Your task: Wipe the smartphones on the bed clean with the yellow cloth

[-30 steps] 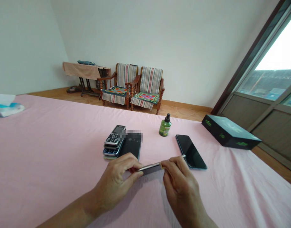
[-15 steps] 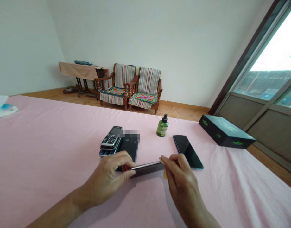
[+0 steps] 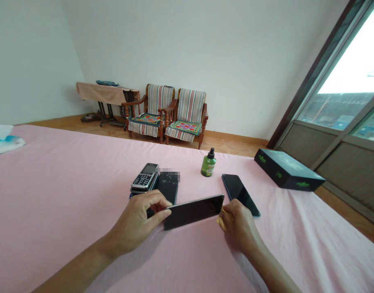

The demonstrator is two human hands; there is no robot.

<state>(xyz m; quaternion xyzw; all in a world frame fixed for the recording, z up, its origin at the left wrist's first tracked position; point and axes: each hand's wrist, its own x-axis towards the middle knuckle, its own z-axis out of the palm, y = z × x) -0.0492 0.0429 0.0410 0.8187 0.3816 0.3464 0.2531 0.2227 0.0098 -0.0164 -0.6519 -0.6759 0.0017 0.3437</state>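
My left hand (image 3: 141, 219) pinches one end of a dark smartphone (image 3: 194, 211) between thumb and fingers, holding it on its long edge with the black screen turned toward me. At the phone's other end my right hand (image 3: 240, 224) is closed on a small yellow cloth (image 3: 221, 223), close against the phone's short edge. Just behind the left hand lies a keypad phone (image 3: 145, 179) on top of a small pile, beside a black smartphone (image 3: 169, 185) lying flat. Another smartphone (image 3: 240, 193) lies face up beyond my right hand.
A green spray bottle (image 3: 208, 163) stands behind the phones. A black box (image 3: 289, 170) with green lettering sits at the right edge of the pink sheet (image 3: 67, 191). A tissue pack (image 3: 6, 142) lies far left. Two wooden chairs (image 3: 185, 116) stand beyond.
The held phone has tilted up so more of its screen shows. My right hand has moved right and turned at the phone's end, with the yellow cloth in it.
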